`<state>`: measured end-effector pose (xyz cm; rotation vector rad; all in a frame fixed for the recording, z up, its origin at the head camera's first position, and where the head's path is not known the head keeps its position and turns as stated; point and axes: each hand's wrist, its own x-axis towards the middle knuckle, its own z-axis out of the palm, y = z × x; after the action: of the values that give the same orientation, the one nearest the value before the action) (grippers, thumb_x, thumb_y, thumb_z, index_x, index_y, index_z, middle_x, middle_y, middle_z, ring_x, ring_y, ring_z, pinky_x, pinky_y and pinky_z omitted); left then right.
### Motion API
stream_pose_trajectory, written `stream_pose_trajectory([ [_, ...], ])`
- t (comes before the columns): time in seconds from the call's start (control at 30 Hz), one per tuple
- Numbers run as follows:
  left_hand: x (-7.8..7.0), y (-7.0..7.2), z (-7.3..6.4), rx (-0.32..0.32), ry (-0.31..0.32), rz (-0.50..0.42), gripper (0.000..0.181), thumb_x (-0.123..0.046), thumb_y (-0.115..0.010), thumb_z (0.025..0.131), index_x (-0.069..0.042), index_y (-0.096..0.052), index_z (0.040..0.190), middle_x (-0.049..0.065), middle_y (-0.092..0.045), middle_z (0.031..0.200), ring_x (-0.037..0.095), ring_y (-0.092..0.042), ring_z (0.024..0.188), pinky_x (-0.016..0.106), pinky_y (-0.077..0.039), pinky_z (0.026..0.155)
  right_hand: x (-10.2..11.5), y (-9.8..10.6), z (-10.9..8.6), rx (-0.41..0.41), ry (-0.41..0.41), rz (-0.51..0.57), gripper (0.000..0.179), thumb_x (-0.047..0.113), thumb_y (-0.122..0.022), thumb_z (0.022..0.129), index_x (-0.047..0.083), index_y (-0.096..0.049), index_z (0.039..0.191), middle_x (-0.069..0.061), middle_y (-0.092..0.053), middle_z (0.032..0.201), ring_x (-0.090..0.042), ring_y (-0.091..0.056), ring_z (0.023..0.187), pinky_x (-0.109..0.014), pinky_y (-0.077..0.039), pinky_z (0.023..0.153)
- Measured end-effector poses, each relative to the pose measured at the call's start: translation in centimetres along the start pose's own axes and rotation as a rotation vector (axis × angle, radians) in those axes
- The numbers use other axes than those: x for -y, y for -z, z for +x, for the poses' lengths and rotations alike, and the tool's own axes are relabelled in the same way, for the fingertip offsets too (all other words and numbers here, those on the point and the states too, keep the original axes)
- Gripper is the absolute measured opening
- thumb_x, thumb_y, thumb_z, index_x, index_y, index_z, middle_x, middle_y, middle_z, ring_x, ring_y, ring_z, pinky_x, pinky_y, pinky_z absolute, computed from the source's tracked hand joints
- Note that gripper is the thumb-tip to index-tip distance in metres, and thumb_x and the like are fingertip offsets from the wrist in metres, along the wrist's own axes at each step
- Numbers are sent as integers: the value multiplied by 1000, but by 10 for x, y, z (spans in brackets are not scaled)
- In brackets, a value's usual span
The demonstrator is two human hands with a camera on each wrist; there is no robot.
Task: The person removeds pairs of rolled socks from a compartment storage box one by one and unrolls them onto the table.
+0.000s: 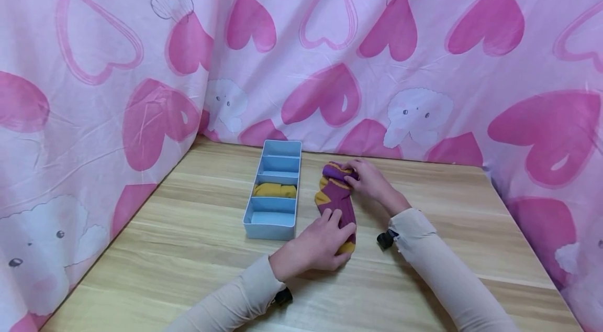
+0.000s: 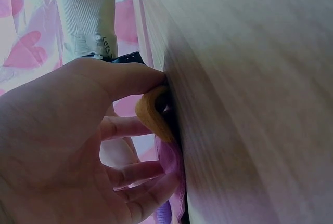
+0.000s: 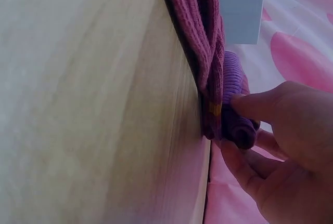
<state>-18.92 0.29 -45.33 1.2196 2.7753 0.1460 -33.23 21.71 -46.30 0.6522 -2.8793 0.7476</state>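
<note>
A pair of maroon socks [image 1: 338, 196] with mustard heels and toes lies flat on the wooden table. Its far end carries a purple rolled part [image 3: 232, 78]. My right hand [image 1: 372, 181] grips this roll between thumb and fingers. At the near end, my left hand [image 1: 316, 242] holds the mustard toe [image 2: 151, 115] between thumb and fingers, other fingertips resting on the maroon fabric. The toe is bent up off the table in the left wrist view. Left of the socks stands a light blue divided box [image 1: 270, 232] with a folded mustard bundle [image 1: 275, 190] in one compartment.
The wooden table [image 1: 188, 269] meets a pink heart-patterned cloth [image 1: 320, 96] along its back and sides. The box's near wall and right side lie close to my left hand. A dark wrist device [image 1: 386, 239] sits under the right sleeve.
</note>
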Motion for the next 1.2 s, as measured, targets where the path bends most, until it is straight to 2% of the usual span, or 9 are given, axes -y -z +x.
stream_pose_trajectory([
  [0.17,0,-1,-1,0,6,-5,45,-53,-70,102,-27,-56,136,5,-54,127,19,-47,112,26,-51,90,0,0,1,-6,-29,22,32,10,-69,106,12,-69,137,-15,-76,129,-34,-72,119,-54,-58,104],
  [0.3,-1,-1,-1,-3,6,-8,45,-52,-70,102,-27,-56,136,5,-54,127,19,-47,112,26,-51,90,-1,0,3,-3,-34,-5,28,16,-67,108,11,-73,135,-15,-76,131,-33,-72,120,-55,-57,104],
  [0.47,0,0,-1,8,3,-14,45,-52,-70,102,-28,-56,136,5,-54,128,19,-47,113,26,-51,90,-4,-2,4,37,-43,-35,36,28,-75,104,9,-75,134,-15,-77,130,-33,-72,120,-54,-57,105],
  [0.6,0,0,-1,20,3,-18,45,-52,-70,102,-28,-56,137,4,-53,128,19,-47,113,27,-52,91,-4,-3,6,51,-46,-38,36,22,-78,101,5,-74,133,-16,-75,132,-33,-70,121,-54,-56,107],
  [0.8,0,-1,0,19,2,-3,46,-53,-71,101,-28,-56,137,4,-54,128,19,-47,113,26,-51,89,-2,0,9,7,-52,-52,29,18,-74,103,5,-75,129,-15,-78,122,-31,-72,110,-53,-58,99],
  [1.0,0,0,0,25,5,6,49,-55,-72,100,-29,-56,138,4,-55,128,19,-47,113,26,-52,90,-6,2,10,-35,-68,-27,30,17,-71,105,9,-64,133,-18,-78,113,-33,-74,103,-53,-60,92],
  [1.2,0,0,-1,20,3,15,49,-56,-72,99,-29,-56,137,4,-55,127,18,-47,112,26,-51,89,-12,-2,12,-22,-95,-25,25,26,-67,109,10,-74,126,-12,-77,112,-27,-69,98,-47,-58,88],
])
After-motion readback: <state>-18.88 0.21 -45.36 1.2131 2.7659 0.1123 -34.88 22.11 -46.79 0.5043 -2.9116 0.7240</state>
